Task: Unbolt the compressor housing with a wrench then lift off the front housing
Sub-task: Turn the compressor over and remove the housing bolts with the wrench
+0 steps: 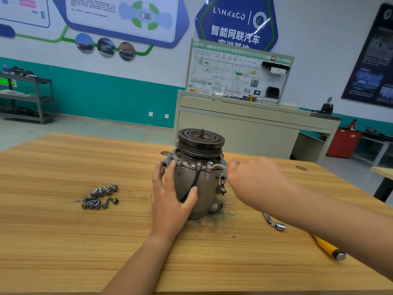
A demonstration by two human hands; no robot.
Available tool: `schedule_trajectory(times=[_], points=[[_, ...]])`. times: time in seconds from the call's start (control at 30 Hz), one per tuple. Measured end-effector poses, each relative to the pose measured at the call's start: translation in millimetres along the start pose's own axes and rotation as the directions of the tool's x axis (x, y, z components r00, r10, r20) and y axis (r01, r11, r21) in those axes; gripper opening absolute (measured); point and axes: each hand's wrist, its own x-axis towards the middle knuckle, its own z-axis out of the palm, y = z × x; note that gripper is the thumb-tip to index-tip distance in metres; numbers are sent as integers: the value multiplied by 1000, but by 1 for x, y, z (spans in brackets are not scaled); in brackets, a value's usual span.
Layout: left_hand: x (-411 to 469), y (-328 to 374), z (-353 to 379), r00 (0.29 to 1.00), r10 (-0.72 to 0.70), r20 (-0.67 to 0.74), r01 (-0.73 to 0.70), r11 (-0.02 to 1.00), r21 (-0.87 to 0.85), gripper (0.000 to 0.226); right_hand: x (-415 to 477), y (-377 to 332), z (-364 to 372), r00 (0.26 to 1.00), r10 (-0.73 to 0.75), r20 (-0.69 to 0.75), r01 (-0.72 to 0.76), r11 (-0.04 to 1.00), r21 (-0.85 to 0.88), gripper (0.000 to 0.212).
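Where the thing is: the grey metal compressor stands upright in the middle of the frame on the pale wooden worktop. Its black grooved pulley sits on top, and the flanged front housing is just under that.

Left hand: our left hand lies on the left of the body. The fingers are spread wide and flat, with the thumb across the front, so it's bracing rather than gripping.

Right hand: our right hand is at the right of the flange, curled round the handle of a small bent silver wrench.

The bit that matters: the wrench head sits on a bolt at the front right of the flange. The handle runs roughly level from there towards the right of the frame. The right hand is the nearer one and we reckon it does the turning.

Long axis: vertical, so once unbolted the housing should come straight up.

Room: there's bare worktop to the right for the swing, and nothing above the pulley.

Other stuff: a heap of loose silver bolts sits centre-left, well apart. An L-shaped steel socket wrench and a yellow-handled tool lie at lower right, under our right forearm.

Progress guess: most of the bolts look to be out, and the housing isn't lifted yet.
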Motion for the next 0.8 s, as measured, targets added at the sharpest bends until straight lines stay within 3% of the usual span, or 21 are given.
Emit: schedule_trajectory(times=[0.07, 0.2, 0.37, 0.6, 0.67, 0.73, 0.8], points=[[-1, 1, -1, 1000, -5, 4, 5, 1000, -6, 72, 1, -5, -6, 1000, 7, 28, -7, 1000, -28, 29], [-1, 2, -1, 1000, -3, 0, 3, 1000, -8, 72, -1, 0, -7, 999, -29, 14, 31, 995, -98, 17], [1, 0, 2, 1000, -11, -16, 11, 1000, -25, 76, 23, 29, 16, 999, 15, 41, -9, 990, -140, 21], [-3, -1, 2, 999, -21, -33, 20, 1000, -17, 76, 56, 32, 51, 983, 35, -181, -35, 999, 5, 28], [-3, -3, 0, 1000, -27, -11, 27, 1000, -11, 75, 47, 39, 54, 960, 127, -250, -102, 989, 110, 25], [-3, -2, 0, 999, -40, 5, 40, 999, -21, 73, 31, 45, 57, 892, 280, -356, -163, 932, 325, 23], [-3, -1, 1, 999, -50, 18, 51, 998, -32, 75, 11, 43, 56, 859, 351, -372, -130, 854, 505, 26]])
